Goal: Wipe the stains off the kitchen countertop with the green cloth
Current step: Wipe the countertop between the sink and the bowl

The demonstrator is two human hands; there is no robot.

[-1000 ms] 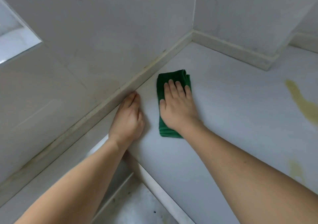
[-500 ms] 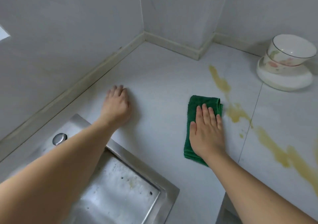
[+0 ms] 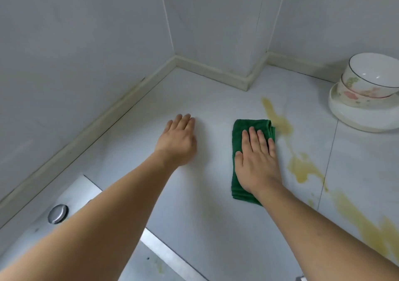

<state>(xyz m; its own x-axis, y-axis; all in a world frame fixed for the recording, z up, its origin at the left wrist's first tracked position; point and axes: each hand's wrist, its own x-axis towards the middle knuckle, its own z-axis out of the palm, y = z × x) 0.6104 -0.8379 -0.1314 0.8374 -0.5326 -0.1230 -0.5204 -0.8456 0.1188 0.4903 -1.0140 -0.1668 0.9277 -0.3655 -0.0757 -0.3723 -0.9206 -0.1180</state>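
Observation:
A folded green cloth [image 3: 240,133] lies flat on the pale countertop [image 3: 207,205]. My right hand [image 3: 257,162] presses down on it with straight fingers. The cloth's far right corner touches the top of a yellow stain [image 3: 280,125], which trails down the counter to the right through a larger patch [image 3: 302,168] toward the lower right edge [image 3: 367,226]. My left hand [image 3: 179,140] rests flat on the bare counter, to the left of the cloth and apart from it.
Stacked white bowls [image 3: 367,82] sit on a white plate [image 3: 362,118] at the far right. A steel sink [image 3: 71,196] with a round knob [image 3: 57,213] lies at the lower left. Tiled walls and a protruding column [image 3: 218,27] close the back.
My right hand slid the cloth rightward from the wall corner to the stain's edge. The left hand also left the wall trim and now rests on open counter. The view shifted right.

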